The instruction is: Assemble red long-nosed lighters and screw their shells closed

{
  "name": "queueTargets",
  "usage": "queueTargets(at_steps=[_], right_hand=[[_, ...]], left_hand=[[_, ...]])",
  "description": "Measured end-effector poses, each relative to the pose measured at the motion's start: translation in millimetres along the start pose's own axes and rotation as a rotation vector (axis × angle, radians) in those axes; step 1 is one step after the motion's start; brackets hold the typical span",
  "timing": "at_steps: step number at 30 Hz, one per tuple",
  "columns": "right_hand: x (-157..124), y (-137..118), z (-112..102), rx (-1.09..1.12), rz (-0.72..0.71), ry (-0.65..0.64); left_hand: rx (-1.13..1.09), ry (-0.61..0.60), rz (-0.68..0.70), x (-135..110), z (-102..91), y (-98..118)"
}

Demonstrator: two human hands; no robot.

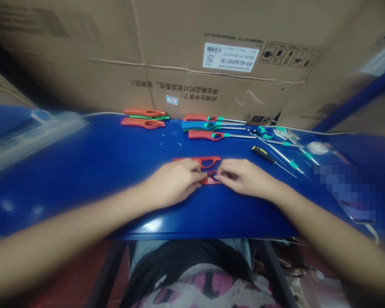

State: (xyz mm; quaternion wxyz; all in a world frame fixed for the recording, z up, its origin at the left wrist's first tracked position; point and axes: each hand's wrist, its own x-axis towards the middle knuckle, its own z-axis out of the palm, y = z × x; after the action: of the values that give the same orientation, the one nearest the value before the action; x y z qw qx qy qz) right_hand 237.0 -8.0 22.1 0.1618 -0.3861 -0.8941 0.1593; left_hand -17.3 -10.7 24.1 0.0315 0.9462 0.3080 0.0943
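Observation:
Two red lighter shell halves lie in front of me on the blue table. The farther shell half [208,162] rests just beyond my fingers, its left part behind my left hand. My left hand [179,179] is closed, thumb and fingers pinching the nearer shell half [211,181] beside its trigger opening. At that shell's right end my right hand [248,176] is closed in a pinch. Whatever sits between the right fingertips is too small or hidden to make out.
Toward the back stand out several orange and green handle shells [143,123] and several lighters with metal tubes [208,135]. A yellow-black screwdriver [264,154], loose metal tubes [280,156] and a white round object [317,148] lie right. A cardboard box [179,68] borders the back.

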Motion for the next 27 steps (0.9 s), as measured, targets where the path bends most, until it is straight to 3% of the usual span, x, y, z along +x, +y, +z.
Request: queueTargets(at_steps=[7,14,21,27], right_hand=[[1,-4,1,-0.009,-0.021,-0.015],[3,-4,6,0.016,-0.026,0.037],[3,-4,7,0.074,-0.035,0.063],[-1,-5,-8,0.109,-0.077,-0.049]], left_hand=[[0.031,-0.018,-0.003,1,-1.8,3],[-0.206,-0.003,-0.082,4,-0.7,-2],[-0.294,0.004,-0.122,7,-1.7,-1],[-0.265,-0.004,-0.129,4,-4.1,-1]])
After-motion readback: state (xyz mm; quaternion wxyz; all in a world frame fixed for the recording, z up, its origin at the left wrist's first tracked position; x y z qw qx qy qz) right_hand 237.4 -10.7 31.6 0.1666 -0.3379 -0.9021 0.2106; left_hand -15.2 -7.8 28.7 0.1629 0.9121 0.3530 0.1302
